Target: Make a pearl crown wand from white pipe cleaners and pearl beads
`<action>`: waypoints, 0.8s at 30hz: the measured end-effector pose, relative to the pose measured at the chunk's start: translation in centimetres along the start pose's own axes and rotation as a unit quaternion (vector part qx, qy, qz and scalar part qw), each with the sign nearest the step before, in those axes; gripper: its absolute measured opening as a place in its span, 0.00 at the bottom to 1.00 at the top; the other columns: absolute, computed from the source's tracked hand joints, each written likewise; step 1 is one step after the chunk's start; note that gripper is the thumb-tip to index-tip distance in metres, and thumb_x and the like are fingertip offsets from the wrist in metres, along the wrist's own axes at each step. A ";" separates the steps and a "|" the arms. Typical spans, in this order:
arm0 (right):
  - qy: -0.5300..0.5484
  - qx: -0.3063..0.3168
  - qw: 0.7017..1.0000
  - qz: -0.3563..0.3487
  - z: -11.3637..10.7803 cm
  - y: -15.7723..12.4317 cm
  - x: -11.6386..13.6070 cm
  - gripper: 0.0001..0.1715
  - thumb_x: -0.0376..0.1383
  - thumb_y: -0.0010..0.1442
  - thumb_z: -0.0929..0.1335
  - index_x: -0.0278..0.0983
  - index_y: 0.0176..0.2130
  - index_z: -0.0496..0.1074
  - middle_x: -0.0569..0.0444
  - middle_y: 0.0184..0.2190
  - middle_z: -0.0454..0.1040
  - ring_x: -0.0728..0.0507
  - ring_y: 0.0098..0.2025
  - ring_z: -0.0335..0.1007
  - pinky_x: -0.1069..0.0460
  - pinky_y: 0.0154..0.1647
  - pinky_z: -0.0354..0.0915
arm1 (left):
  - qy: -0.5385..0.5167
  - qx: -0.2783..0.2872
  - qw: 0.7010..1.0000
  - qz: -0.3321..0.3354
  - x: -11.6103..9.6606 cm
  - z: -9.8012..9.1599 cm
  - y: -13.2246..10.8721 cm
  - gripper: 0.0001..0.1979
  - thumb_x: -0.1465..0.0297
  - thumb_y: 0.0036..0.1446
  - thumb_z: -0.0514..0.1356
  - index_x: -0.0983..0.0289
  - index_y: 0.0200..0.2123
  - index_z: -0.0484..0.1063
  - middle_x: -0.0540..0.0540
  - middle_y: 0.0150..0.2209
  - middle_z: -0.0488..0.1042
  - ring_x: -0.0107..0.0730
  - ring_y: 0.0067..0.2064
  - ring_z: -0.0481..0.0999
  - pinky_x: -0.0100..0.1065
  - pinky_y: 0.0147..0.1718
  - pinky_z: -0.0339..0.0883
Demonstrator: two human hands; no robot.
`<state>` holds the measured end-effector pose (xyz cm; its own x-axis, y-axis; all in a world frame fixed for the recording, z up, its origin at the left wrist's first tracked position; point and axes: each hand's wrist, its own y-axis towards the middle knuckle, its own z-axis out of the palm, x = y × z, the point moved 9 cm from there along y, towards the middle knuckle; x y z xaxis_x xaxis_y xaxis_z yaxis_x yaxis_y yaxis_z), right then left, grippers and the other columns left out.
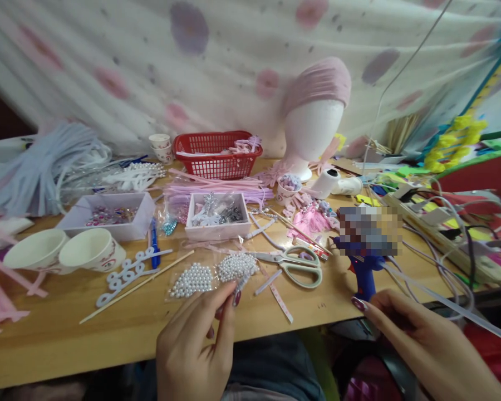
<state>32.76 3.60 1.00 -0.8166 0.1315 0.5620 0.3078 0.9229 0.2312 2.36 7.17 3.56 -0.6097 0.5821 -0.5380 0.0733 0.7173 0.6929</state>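
Nearest the viewer, at the front edge of a wooden table (67, 340), two bare hands are seen. The left hand (196, 345) is raised below and to the left of a pair of pale green scissors (301, 266). Its thumb and fingers are pinched shut on a small pale piece (241, 283) that is too blurred to be identified. The right hand (404, 328) is placed below and to the right of the scissors, with fingers curled and the thumb tip touching the base of a blue glue gun (364, 275). Whether the gun is gripped cannot be told. The glue gun is stood upright just right of the scissors. A clear glue stick (442, 301) is run from its back, past the right hand, toward the right edge of the view.

Just left of the scissors, beyond the left fingertips, two clear packets of white pearls (192, 280) are laid flat. Well to the left of the scissors, two white paper cups (64, 250) are set side by side, touching each other.

Behind and left of the scissors, a small white box (217, 227) of silver trims is set. A wide white box (108, 220) of gems is placed farther left again. Farther back, a red basket (215, 156) is placed. Directly behind the scissors, a white foam head (313, 131) wearing a pink band is stood against a flowered curtain (150, 55).
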 end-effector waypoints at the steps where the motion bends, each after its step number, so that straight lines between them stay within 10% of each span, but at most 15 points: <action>1: 0.011 0.025 0.999 -0.025 0.9 0.3 1.1 0.22 0.51 0.58 0.67 0.39 0.23 0.71 0.57 0.16 0.70 0.47 0.18 0.67 0.56 0.17 0.65 | 0.002 0.001 1.000 -0.002 0.0 0.0 0.0 0.10 0.79 0.59 0.62 0.63 0.43 0.76 0.52 0.33 0.81 0.24 0.28 0.77 0.26 0.31 0.70; 10: 0.031 0.062 0.964 -0.256 7.6 0.6 8.6 0.11 0.31 0.66 0.65 0.42 0.43 0.75 0.47 0.45 0.73 0.39 0.49 0.67 0.45 0.49 0.68 | 0.006 -0.001 0.999 -0.053 1.5 -0.1 -0.9 0.10 0.78 0.58 0.63 0.61 0.41 0.77 0.51 0.33 0.82 0.28 0.30 0.80 0.27 0.30 0.72; 16: -0.024 0.106 0.954 -0.279 11.5 0.7 9.0 0.11 0.32 0.66 0.65 0.43 0.46 0.75 0.46 0.53 0.70 0.34 0.56 0.59 0.35 0.56 0.61 | -0.115 0.019 0.972 -0.204 3.4 0.9 -2.0 0.08 0.75 0.55 0.64 0.56 0.37 0.78 0.45 0.30 0.81 0.25 0.25 0.78 0.24 0.27 0.75; 24: -0.010 0.079 0.957 -0.280 11.5 1.3 8.8 0.07 0.31 0.66 0.64 0.42 0.41 0.71 0.48 0.53 0.72 0.34 0.58 0.57 0.35 0.56 0.59 | -0.071 -0.006 0.989 -0.131 2.5 0.3 -0.9 0.12 0.81 0.54 0.63 0.60 0.39 0.78 0.50 0.34 0.81 0.28 0.33 0.81 0.26 0.33 0.76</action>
<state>20.36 10.09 -2.89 -0.8412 -0.3950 0.3692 -0.2582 0.8934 0.3676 1.07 8.05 1.42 -0.4902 0.4250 -0.7610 -0.0820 0.8467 0.5257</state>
